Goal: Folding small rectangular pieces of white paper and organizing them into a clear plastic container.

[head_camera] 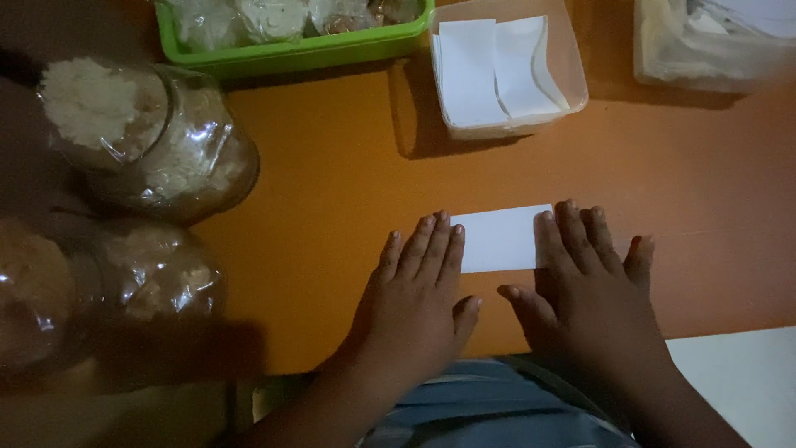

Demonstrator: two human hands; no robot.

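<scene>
Both hands lie flat, fingers spread — left hand [419, 290] and right hand [584, 282] pressing, it seems, the white paper slip's [500, 238] ends.

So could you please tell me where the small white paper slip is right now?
In the head view, the small white rectangular paper slip lies flat on the orange table, right of centre, pinned between the left hand and right hand.

Lighting is dim overall. The white paper strip [500, 239] is the brightest area. The clear box [507, 70] casts a soft shadow toward lower left on the orange surface [332, 191]. The left edge is dark and blurred.
</scene>
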